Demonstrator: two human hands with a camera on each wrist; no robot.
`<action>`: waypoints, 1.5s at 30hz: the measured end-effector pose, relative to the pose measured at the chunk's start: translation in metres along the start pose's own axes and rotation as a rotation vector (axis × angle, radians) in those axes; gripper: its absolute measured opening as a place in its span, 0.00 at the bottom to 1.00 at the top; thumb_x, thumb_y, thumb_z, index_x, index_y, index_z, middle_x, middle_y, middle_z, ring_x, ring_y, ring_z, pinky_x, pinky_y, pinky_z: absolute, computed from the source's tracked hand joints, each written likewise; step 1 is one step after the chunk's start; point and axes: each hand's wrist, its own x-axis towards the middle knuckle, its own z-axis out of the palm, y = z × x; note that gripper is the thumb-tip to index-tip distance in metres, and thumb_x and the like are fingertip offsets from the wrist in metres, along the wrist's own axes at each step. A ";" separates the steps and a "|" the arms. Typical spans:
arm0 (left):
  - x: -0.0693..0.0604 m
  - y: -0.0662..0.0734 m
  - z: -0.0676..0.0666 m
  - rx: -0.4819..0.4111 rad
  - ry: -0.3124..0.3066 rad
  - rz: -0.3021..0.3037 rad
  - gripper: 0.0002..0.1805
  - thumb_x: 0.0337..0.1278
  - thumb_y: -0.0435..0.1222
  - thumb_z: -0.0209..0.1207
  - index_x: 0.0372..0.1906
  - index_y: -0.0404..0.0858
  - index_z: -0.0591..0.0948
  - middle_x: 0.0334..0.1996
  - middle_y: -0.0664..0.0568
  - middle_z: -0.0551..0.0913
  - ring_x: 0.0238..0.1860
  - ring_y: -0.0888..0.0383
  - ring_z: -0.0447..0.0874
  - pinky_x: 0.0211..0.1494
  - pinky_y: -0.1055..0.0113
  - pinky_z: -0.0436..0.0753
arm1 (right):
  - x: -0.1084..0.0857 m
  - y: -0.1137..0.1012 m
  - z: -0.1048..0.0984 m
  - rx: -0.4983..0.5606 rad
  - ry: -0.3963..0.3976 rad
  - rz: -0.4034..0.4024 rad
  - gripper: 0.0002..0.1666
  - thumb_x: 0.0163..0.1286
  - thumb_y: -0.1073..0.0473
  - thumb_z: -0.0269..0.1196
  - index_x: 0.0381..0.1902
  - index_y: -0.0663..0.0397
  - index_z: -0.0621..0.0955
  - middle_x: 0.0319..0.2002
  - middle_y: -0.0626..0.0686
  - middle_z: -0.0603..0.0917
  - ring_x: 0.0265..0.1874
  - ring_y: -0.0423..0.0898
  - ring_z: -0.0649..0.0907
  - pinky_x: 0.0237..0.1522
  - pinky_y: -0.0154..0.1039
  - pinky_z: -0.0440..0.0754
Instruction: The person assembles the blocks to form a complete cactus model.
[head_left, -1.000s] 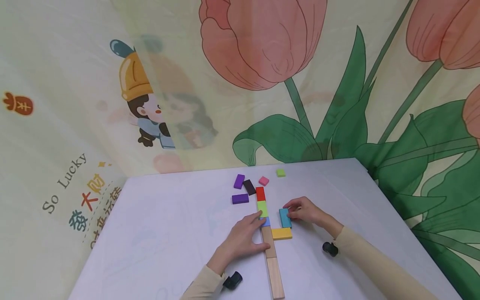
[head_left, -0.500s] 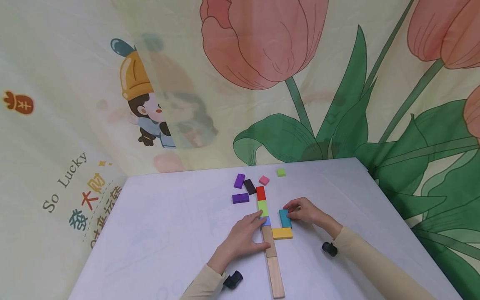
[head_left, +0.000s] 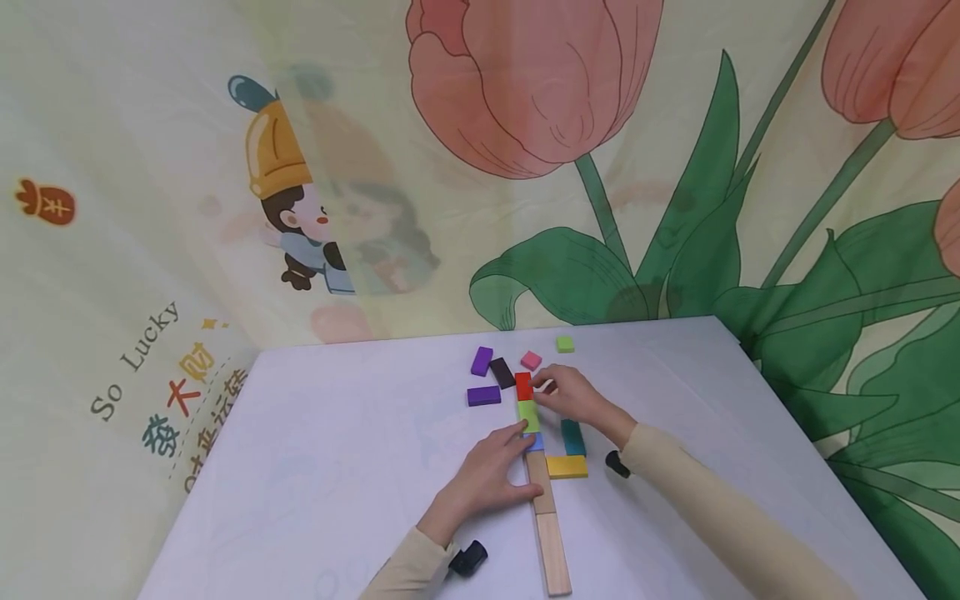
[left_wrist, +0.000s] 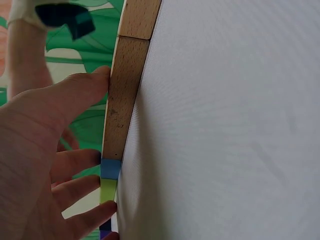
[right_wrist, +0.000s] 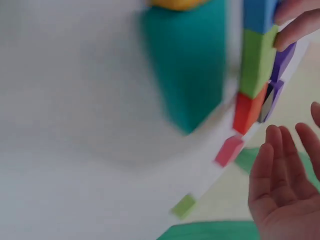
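Note:
A straight row of blocks lies on the table: two plain wooden blocks (head_left: 553, 554), a blue block (head_left: 536, 443), a lime green block (head_left: 527, 410) and a red block (head_left: 522, 383) at the far end. Along its left side rests my left hand (head_left: 483, 472), fingers spread, thumb against a wooden block (left_wrist: 122, 97) and fingertips by the blue and green ones. My right hand (head_left: 573, 393) hovers beside the red block, fingers loosely bent and holding nothing. Below it, a teal block (head_left: 572, 437) stands against a yellow block (head_left: 567, 467), which juts from the row.
Left of the row's far end lie two purple blocks (head_left: 483, 396) and a black block (head_left: 502, 372). A pink block (head_left: 531, 360) and a small green block (head_left: 565, 344) sit near the table's back edge. Behind hangs a printed tulip cloth (head_left: 532, 92).
My right hand has let go of the teal block and moved away and to the left, up to the red block. The left hand stays in place.

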 end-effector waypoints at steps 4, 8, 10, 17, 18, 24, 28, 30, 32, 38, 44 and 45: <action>-0.001 0.001 0.003 -0.013 0.002 0.020 0.40 0.53 0.62 0.59 0.68 0.46 0.72 0.73 0.52 0.65 0.71 0.53 0.66 0.68 0.53 0.74 | 0.016 -0.014 0.014 -0.019 -0.022 -0.128 0.12 0.65 0.60 0.64 0.46 0.58 0.84 0.42 0.53 0.86 0.41 0.46 0.82 0.48 0.42 0.83; 0.000 0.001 0.004 -0.005 0.013 0.046 0.40 0.52 0.62 0.60 0.67 0.45 0.72 0.72 0.51 0.66 0.71 0.53 0.67 0.66 0.54 0.75 | 0.029 -0.024 0.024 -0.052 -0.021 -0.143 0.13 0.66 0.61 0.63 0.47 0.59 0.84 0.43 0.54 0.87 0.43 0.48 0.83 0.52 0.45 0.82; 0.001 0.001 0.005 0.005 0.018 0.056 0.40 0.52 0.61 0.60 0.67 0.45 0.72 0.72 0.51 0.66 0.70 0.53 0.67 0.66 0.54 0.75 | 0.036 -0.026 0.025 -0.094 0.005 -0.105 0.13 0.66 0.60 0.64 0.48 0.57 0.84 0.45 0.54 0.86 0.46 0.50 0.83 0.53 0.47 0.82; 0.003 0.002 0.005 0.017 0.013 0.068 0.40 0.53 0.62 0.59 0.68 0.46 0.71 0.72 0.52 0.66 0.70 0.53 0.68 0.66 0.55 0.75 | 0.063 -0.022 0.015 -0.259 -0.035 0.043 0.23 0.64 0.58 0.66 0.58 0.50 0.80 0.56 0.55 0.82 0.55 0.52 0.76 0.60 0.50 0.77; 0.003 0.003 0.005 0.017 0.011 0.069 0.40 0.53 0.62 0.59 0.68 0.46 0.71 0.72 0.52 0.66 0.70 0.53 0.68 0.66 0.55 0.75 | 0.065 -0.021 0.013 -0.274 -0.060 0.048 0.24 0.64 0.58 0.67 0.59 0.50 0.79 0.57 0.55 0.81 0.55 0.52 0.76 0.60 0.50 0.77; 0.002 0.005 0.004 0.018 0.012 0.061 0.40 0.53 0.62 0.59 0.68 0.46 0.71 0.72 0.52 0.66 0.70 0.53 0.68 0.66 0.55 0.75 | 0.075 -0.016 0.009 -0.298 -0.130 0.045 0.27 0.62 0.58 0.68 0.60 0.49 0.78 0.56 0.55 0.81 0.51 0.51 0.74 0.55 0.49 0.78; 0.002 0.004 0.004 0.024 0.017 0.067 0.40 0.53 0.62 0.59 0.68 0.45 0.71 0.72 0.51 0.66 0.70 0.53 0.68 0.66 0.55 0.75 | 0.076 -0.015 0.013 -0.313 -0.119 0.033 0.26 0.62 0.59 0.67 0.59 0.50 0.78 0.56 0.55 0.82 0.52 0.52 0.75 0.58 0.50 0.77; 0.001 0.005 0.003 0.025 0.013 0.069 0.40 0.53 0.62 0.59 0.68 0.45 0.71 0.72 0.51 0.66 0.70 0.53 0.68 0.66 0.56 0.75 | 0.076 -0.015 0.015 -0.331 -0.094 0.023 0.26 0.61 0.60 0.68 0.59 0.50 0.79 0.55 0.55 0.82 0.52 0.52 0.75 0.58 0.50 0.77; 0.002 0.005 0.003 0.024 0.010 0.068 0.40 0.54 0.62 0.59 0.68 0.45 0.71 0.72 0.51 0.66 0.70 0.52 0.68 0.67 0.56 0.75 | 0.077 -0.015 0.017 -0.371 -0.064 0.000 0.28 0.60 0.60 0.69 0.59 0.50 0.79 0.55 0.55 0.82 0.53 0.53 0.76 0.58 0.50 0.76; 0.003 0.004 0.000 0.028 0.017 0.053 0.40 0.53 0.62 0.59 0.68 0.45 0.71 0.73 0.51 0.65 0.70 0.52 0.68 0.67 0.56 0.75 | 0.079 -0.018 0.019 -0.408 -0.012 -0.053 0.30 0.56 0.58 0.72 0.58 0.54 0.79 0.55 0.58 0.76 0.53 0.53 0.77 0.60 0.49 0.77; 0.001 0.000 -0.004 0.045 0.024 0.050 0.40 0.53 0.61 0.60 0.68 0.44 0.72 0.72 0.50 0.66 0.69 0.52 0.69 0.67 0.56 0.75 | 0.078 -0.026 0.022 -0.161 -0.028 -0.089 0.19 0.59 0.64 0.69 0.49 0.58 0.82 0.48 0.59 0.75 0.47 0.51 0.80 0.55 0.46 0.82; 0.001 -0.001 -0.004 0.048 0.027 0.051 0.40 0.53 0.61 0.60 0.68 0.44 0.72 0.72 0.50 0.66 0.69 0.52 0.69 0.66 0.57 0.75 | 0.078 -0.027 0.023 -0.126 -0.033 -0.106 0.17 0.59 0.64 0.69 0.48 0.59 0.82 0.47 0.59 0.76 0.46 0.51 0.80 0.54 0.46 0.82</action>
